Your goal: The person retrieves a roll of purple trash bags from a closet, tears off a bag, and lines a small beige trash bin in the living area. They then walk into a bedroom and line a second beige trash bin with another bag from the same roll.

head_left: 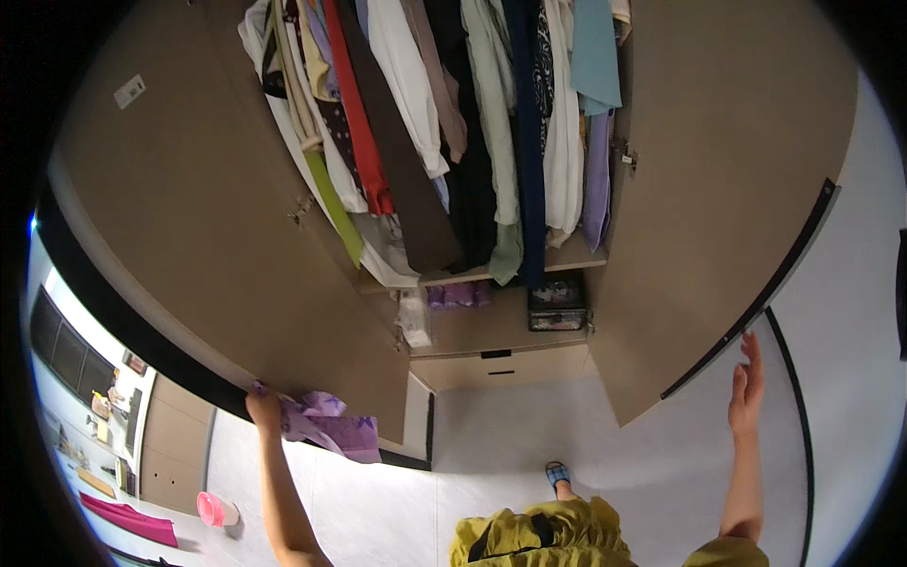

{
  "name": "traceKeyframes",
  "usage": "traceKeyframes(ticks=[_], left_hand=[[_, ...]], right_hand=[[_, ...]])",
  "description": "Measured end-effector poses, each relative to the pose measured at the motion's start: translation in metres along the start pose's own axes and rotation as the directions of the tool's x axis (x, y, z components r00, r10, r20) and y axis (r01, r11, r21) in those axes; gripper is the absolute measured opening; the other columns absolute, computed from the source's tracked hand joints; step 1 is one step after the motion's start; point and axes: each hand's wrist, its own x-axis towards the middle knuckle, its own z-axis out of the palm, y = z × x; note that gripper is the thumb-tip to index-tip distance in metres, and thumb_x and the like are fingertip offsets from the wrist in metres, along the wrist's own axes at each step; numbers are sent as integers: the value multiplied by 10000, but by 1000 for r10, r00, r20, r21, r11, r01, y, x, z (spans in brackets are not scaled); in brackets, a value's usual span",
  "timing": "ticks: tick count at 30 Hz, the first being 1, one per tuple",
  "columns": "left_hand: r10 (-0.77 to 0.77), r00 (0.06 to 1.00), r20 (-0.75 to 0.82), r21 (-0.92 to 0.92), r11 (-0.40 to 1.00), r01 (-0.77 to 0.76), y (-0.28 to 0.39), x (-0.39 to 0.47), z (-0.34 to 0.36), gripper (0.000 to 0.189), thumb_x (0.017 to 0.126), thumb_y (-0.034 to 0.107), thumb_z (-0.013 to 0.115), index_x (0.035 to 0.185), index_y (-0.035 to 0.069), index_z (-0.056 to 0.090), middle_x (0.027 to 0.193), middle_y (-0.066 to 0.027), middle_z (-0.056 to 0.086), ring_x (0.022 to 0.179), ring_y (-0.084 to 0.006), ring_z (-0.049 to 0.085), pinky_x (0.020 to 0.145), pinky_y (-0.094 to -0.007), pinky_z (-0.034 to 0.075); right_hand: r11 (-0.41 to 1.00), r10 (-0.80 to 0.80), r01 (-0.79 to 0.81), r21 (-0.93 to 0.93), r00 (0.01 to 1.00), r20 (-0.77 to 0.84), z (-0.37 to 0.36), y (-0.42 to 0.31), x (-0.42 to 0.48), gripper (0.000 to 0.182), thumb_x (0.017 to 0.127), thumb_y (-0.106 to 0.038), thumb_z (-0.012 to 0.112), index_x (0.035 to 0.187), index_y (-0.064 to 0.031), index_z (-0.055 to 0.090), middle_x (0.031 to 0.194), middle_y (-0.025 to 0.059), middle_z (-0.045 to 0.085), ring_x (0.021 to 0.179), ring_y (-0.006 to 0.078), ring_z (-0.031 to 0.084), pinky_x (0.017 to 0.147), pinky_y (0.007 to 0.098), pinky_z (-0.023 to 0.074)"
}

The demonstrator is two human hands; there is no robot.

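Note:
A wardrobe stands with its left door (234, 248) and right door (708, 212) swung wide. My left hand (264, 410) grips a purple patterned cloth (340, 431) at the edge of the left door. My right hand (747, 397) is raised by the black edge strip of the right door, fingertips at or near it; whether they touch cannot be told. Many garments hang inside, among them a red one (358, 120), a dark brown one (404, 156) and a white one (407, 85). Below them, a shelf holds purple packages (459, 294) and a black box (557, 305).
Under the shelf is a drawer front (496, 370). A pink and white bin (217, 510) stands on the pale floor at lower left, near kitchen cabinets (177, 432) and a magenta cloth (131, 519). A white wall (850, 283) rises at right.

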Motion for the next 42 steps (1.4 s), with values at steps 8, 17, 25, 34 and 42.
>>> traceKeyframes(ticks=[8,17,25,34,42], left_hand=[[152,922,356,-313,949,-35,148,-36,-2,214,749,36,581,955,-16,559,867,-217,612,828,-362,601,681,-375,462],[429,654,623,-298,903,-308,254,-5,135,476,734,-29,470,1172,152,425,697,-207,546,689,-360,575,619,-417,436],[448,654,609,-214,887,-409,284,62,285,587,732,19,506,1264,208,344,841,-208,612,831,-388,584,677,-470,460],[96,648,756,-99,995,-31,252,31,282,740,690,28,523,1360,211,268,1015,-177,616,945,-362,573,773,-428,469],[-646,522,558,130,689,714,63,-403,89,377,706,101,545,1073,23,573,1011,-189,614,943,-313,582,831,-365,453]], right_hand=[[871,116,-2,491,973,-202,26,-28,7,256,894,-63,461,1140,6,474,1097,75,517,935,150,494,783,267,426],[985,-131,78,154,918,375,92,-86,47,147,728,-37,687,749,6,549,683,78,562,589,141,545,547,256,449],[905,-394,200,375,729,560,265,-126,98,194,722,-179,707,717,-28,584,668,108,590,579,218,580,535,305,460],[865,-461,281,416,771,439,448,-118,156,130,785,-170,636,789,-47,595,677,113,596,586,247,573,552,338,447],[787,-605,516,338,753,259,492,-56,162,138,820,-100,601,918,-5,577,789,115,601,682,213,560,625,322,455]])
